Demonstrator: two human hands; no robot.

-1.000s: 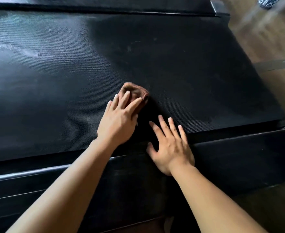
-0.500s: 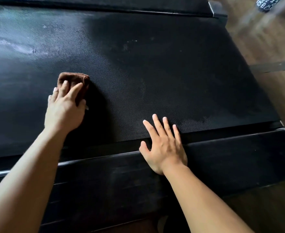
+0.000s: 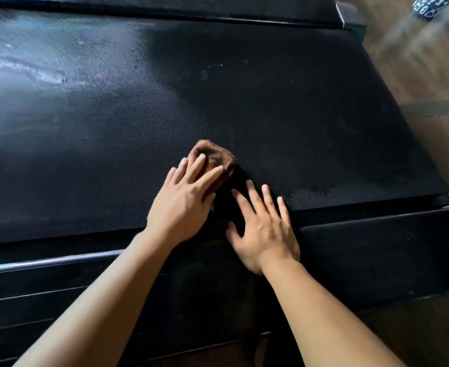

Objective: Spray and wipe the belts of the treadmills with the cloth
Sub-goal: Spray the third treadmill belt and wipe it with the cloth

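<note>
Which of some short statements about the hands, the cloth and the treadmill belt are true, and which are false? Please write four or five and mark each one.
1. The left hand presses a brown cloth flat on the treadmill belt. True.
2. The right hand holds a spray bottle. False: it holds nothing and lies open, with its fingers on the near edge of the belt and its palm on the side rail.
3. The cloth is white. False: it is brown.
4. A pale streak shows on the far left part of the belt. True.
5. The two hands touch each other. False: a dark gap lies between them.
</note>
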